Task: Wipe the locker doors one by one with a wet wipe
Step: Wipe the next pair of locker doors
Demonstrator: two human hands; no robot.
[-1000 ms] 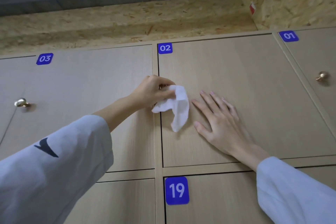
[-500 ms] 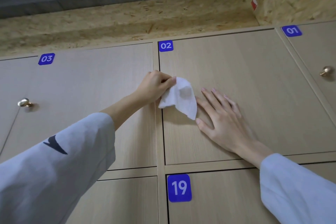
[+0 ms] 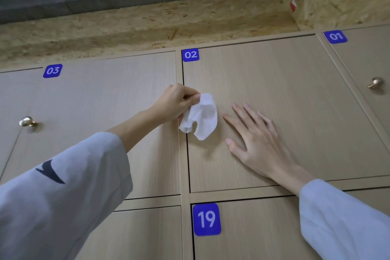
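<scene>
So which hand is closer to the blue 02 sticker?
Left. The left hand, pinching the wet wipe, sits just below the 02 sticker. The right hand lies flat on that door, lower and further right.

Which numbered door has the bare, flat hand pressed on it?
Door 02: the right hand lies flat on it. Doors 03, 01 and 19 have no hand flat on them.

Left hand [image 3: 176,101] pinching a crumpled white wet wipe [image 3: 200,116] against the left edge of locker door 02 [image 3: 285,95]. Right hand [image 3: 256,139] pressed flat on the same door, fingers spread, just beside the wipe. Brass knobs [image 3: 27,121] on neighbouring doors; label 19 [image 3: 206,219] below.
</scene>
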